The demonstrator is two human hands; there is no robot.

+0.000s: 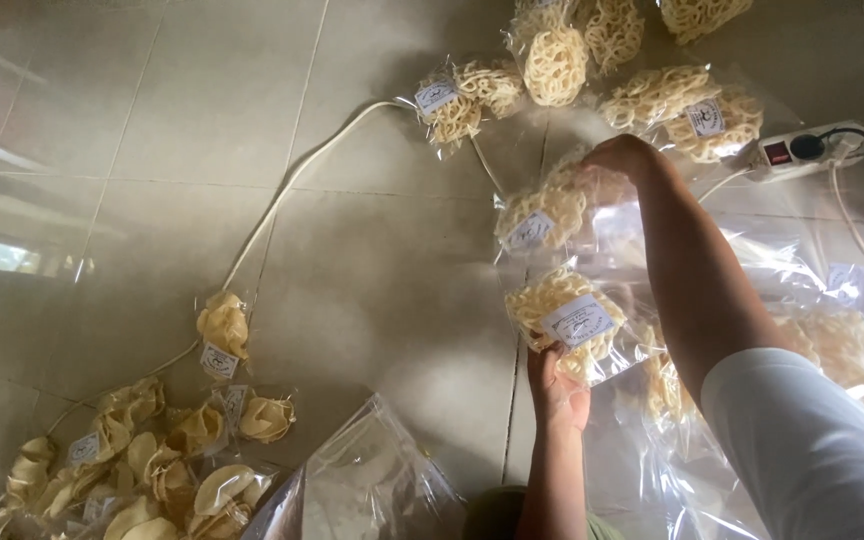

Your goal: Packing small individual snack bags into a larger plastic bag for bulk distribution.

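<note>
My left hand (556,385) holds up a clear plastic packet of pale curly crackers (567,322) with a white label, gripping it from below. My right hand (620,158), arm stretched forward in a white sleeve, grips the top of a second labelled cracker packet (542,212) just beyond the first. Both packets hang above the tiled floor (372,280), over a large clear bag of crackers (852,350) on the right.
Several more cracker packets (562,60) lie at the top. A pile of folded yellow cracker packets (152,450) sits at the lower left. A white cable (282,195) crosses the floor to a power strip (802,152). Another clear bag (362,480) lies near the bottom.
</note>
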